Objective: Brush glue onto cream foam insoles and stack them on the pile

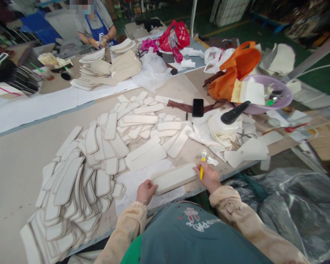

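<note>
A low stack of long off-white strips with rounded ends (176, 179) lies in front of me, partly over a white sheet (132, 190). My left hand (146, 191) is closed on the stack's left end, thumb and fingers pinched together. At the opposite end, my right hand (209, 176) touches the strips while gripping a slim yellow-handled tool (201, 167). Its pale head points away from me and looks like a small brush, though its exact kind is unclear. A crumpled white scrap (212, 161) lies beside it. Many similar loose strips (68, 179) are heaped to the left.
A black phone (198, 107) lies beyond the strips, near a white container with a black handle (227, 123). At the right stand a purple basin (284, 96) and an orange bag (236, 69). Across the table, a person in a blue apron (97, 31) works behind stacked pieces (92, 69).
</note>
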### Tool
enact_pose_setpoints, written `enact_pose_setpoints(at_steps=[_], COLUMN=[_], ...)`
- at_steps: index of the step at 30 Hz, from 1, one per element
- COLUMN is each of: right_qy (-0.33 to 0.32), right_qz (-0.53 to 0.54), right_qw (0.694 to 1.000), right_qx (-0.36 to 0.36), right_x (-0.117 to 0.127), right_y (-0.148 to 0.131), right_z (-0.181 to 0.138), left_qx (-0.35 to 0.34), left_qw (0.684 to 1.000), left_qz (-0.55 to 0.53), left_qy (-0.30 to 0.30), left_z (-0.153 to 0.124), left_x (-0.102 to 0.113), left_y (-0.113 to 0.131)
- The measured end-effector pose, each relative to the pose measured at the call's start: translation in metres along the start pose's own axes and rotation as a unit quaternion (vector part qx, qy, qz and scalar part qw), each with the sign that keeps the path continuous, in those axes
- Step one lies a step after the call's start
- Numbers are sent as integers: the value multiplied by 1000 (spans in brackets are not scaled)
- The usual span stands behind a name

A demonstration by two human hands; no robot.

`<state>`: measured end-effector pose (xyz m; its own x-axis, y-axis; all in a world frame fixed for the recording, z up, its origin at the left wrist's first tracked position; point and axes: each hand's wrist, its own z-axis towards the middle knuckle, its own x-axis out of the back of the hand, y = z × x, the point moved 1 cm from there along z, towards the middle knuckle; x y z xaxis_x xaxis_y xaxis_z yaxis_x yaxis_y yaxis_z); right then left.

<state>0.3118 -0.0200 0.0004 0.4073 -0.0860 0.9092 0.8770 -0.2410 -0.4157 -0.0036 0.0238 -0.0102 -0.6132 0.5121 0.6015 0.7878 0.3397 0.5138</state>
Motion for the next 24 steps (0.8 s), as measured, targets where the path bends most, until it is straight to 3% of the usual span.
enact_pose_setpoints(at_steps=[8,13,18,22,24], right_qy=[-1,45,49,-55,-99], right_qz=[-71,-83,41,87,86], right_qw=[997,996,976,924,906], right_qx=[-4,9,208,367,403], right_x=[-12,-8,-8,-30,-40], right_y=[8,11,-15,-53,-60], right_z=[0,0,-13,-25,-26], left_qx=[-17,-28,-28,-28,-29], left_qw=[999,997,996,995,995], left_qz=[49,67,86,94,95], left_qy=[-15,-17,-19,-26,-28], left_z=[3,1,0,2,4], left_x=[3,5,5,6,6], left_y=[3,6,8,8,7])
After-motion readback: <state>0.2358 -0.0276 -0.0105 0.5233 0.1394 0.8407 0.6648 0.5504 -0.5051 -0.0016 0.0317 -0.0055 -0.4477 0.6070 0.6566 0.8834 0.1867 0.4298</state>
